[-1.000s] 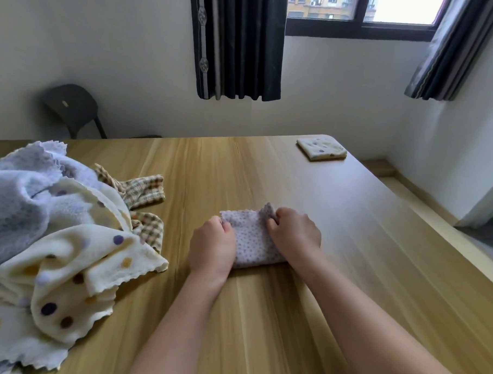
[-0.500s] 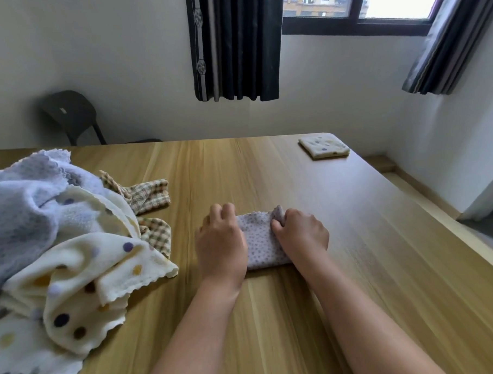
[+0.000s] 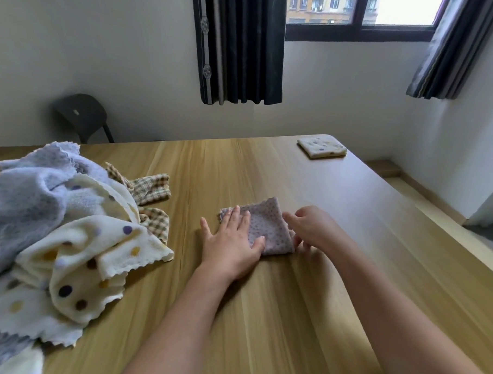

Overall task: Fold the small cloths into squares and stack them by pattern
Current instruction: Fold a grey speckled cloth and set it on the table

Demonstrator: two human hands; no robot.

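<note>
The right hand seems partly under lilac cloth.

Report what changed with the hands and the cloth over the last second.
The left hand let go of the far edge of the lilac cloth and now presses flat on it. The right hand slid to its right edge; grip unclear. The unfolded pile and folded dotted cloth stayed.

Left edge crops cloth pile, right hand motion-blurred

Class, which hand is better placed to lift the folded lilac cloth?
Probably the right hand: its fingers are at the right edge of the lilac cloth, while the left hand lies flat on top.
</note>
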